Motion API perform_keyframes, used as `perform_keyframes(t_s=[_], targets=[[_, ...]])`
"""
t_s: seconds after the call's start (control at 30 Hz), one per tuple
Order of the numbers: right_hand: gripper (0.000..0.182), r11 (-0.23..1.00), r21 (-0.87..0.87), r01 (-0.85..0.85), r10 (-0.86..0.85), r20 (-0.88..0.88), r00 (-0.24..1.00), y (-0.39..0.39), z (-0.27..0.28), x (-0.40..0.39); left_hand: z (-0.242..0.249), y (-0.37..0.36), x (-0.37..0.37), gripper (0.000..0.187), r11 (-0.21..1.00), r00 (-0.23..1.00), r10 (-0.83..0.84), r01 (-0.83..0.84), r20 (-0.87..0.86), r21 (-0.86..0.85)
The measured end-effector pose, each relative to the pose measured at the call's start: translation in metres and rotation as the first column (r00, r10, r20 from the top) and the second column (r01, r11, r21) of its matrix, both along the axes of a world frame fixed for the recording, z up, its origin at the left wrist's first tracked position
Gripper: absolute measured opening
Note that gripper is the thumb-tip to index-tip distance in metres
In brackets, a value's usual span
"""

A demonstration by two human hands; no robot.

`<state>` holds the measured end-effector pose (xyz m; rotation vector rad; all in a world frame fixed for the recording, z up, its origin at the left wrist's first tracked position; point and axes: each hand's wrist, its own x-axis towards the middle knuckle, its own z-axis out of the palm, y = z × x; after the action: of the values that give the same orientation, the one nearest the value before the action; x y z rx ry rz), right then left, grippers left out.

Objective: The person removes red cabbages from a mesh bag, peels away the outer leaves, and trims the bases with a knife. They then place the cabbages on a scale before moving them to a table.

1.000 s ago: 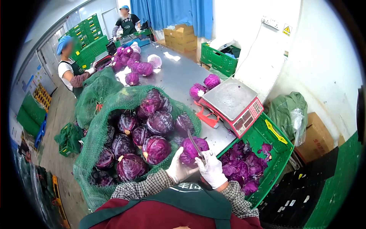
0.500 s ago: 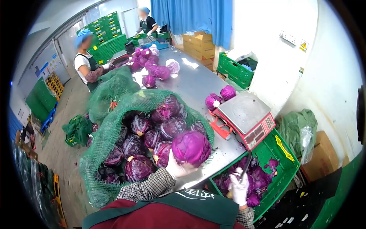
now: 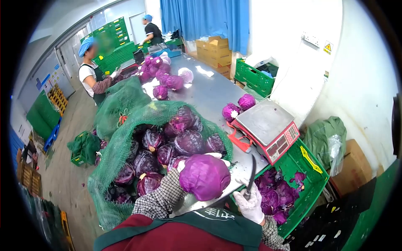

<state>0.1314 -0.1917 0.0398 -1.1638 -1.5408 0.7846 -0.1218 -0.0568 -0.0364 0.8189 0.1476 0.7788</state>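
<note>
A smooth purple cabbage (image 3: 204,177) rests in my gloved left hand (image 3: 181,165), held in front of my apron. Most of that hand is hidden behind the cabbage; only some finger parts show at its edges. My gloved right hand (image 3: 250,206) grips a knife (image 3: 252,175) with a dark curved blade pointing upward, just right of the cabbage and apart from it. Left of my hands, a green mesh sack (image 3: 109,161) lies open, full of darker cabbages (image 3: 189,143). Below right, a green crate (image 3: 310,193) contains loose purple leaves (image 3: 274,194).
A red scale (image 3: 270,129) stands on the metal table (image 3: 199,90), with two cabbages (image 3: 238,106) beside it. Farther back lie more cabbages (image 3: 161,79). One co-worker (image 3: 92,75) stands at the table's left, another (image 3: 153,31) at the back.
My left hand has drawn the cabbage slightly down and left, turning it. My right hand has lifted the knife from over the crate toward the cabbage. The far co-worker has turned.
</note>
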Motion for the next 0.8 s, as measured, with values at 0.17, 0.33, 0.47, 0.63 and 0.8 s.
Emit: perform_keyframes(t_s=[0.17, 0.33, 0.47, 0.63, 0.8], targets=[[0.048, 0.929, 0.364, -0.071, 0.011, 0.165, 0.986, 0.024, 0.039, -0.017, 0.006, -0.001, 0.001, 0.054, 0.999, 1.0, -0.009, 0.009, -0.01, 0.039], [0.036, 0.956, 0.292, -0.04, -0.035, 0.246, 0.969, 0.029, 0.032, -0.019, 0.011, -0.002, 0.0, 0.059, 0.998, 1.0, 0.005, -0.005, 0.015, 0.056], [0.018, 0.954, 0.3, 0.012, -0.082, 0.222, 0.972, 0.031, 0.001, -0.017, 0.017, -0.001, 0.001, 0.063, 1.0, 0.999, -0.004, 0.003, 0.054, 0.016], [0.011, 0.977, 0.207, 0.059, -0.056, -0.021, 0.998, 0.023, 0.006, -0.017, 0.002, -0.021, 0.027, 0.068, 0.96, 0.963, -0.015, 0.089, 0.271, -0.265], [0.009, 0.99, 0.116, 0.083, -0.078, -0.044, 0.996, 0.001, 0.02, 0.0, 0.011, -0.028, 0.042, 0.073, 0.803, 0.765, 0.129, 0.292, 0.63, -0.519]])
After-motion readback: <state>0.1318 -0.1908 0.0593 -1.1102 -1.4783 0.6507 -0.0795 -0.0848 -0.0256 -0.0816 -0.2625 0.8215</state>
